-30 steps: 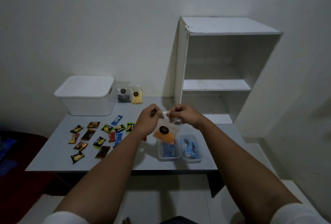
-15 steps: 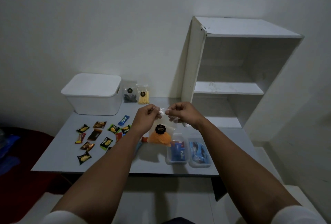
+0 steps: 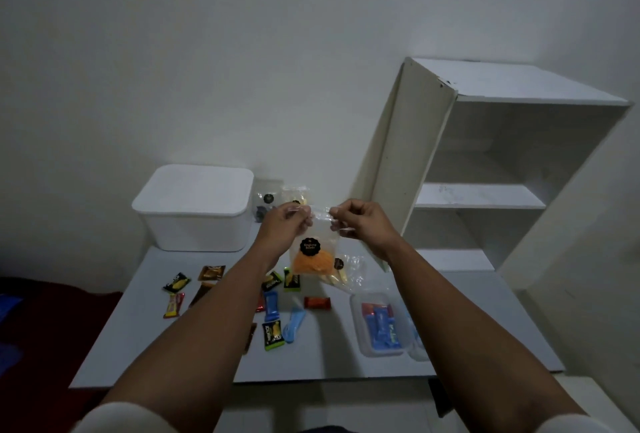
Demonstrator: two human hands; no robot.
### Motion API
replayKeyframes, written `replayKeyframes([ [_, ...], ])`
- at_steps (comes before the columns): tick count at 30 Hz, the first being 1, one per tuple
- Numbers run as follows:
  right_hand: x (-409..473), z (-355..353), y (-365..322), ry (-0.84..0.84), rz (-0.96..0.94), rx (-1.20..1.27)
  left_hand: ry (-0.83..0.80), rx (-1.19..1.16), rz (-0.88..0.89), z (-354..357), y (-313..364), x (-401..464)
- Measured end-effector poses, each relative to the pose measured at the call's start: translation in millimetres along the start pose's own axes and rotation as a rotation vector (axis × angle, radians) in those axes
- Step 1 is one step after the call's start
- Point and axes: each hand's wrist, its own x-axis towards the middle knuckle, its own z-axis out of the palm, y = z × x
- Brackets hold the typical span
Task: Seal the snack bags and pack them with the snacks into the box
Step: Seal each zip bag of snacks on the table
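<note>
I hold a clear snack bag (image 3: 313,256) with orange snacks and a round black label up over the grey table (image 3: 332,363). My left hand (image 3: 282,225) pinches its top edge on the left, my right hand (image 3: 360,221) pinches it on the right. A white lidded box (image 3: 195,207) stands at the back left. Two more snack bags (image 3: 268,195) lean on the wall beside it, and another clear bag (image 3: 348,273) lies on the table behind the held one. Several small wrapped snacks (image 3: 273,330) lie scattered on the table's left half.
A clear plastic tub (image 3: 381,327) with blue and red packets sits at the front right of the table, with a second tub behind my right forearm. A white open shelf unit (image 3: 485,169) stands at the right against the wall.
The view has tilted and the hands with the orange bag sit higher over the table. Both hands still pinch the bag's top edge.
</note>
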Motion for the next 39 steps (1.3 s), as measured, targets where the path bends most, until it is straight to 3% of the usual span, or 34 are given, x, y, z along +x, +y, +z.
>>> replayKeyframes([
  [11, 31, 65, -7, 0.126, -0.011, 0.05, 0.002, -0.095, -0.028, -75, 2, 33],
  [22, 26, 84, 7, 0.234, 0.013, -0.033, -0.074, -0.082, -0.032, -84, -8, 38],
  [39, 43, 95, 1, 0.136, 0.051, -0.102, -0.162, 0.079, 0.004, -80, -11, 52],
])
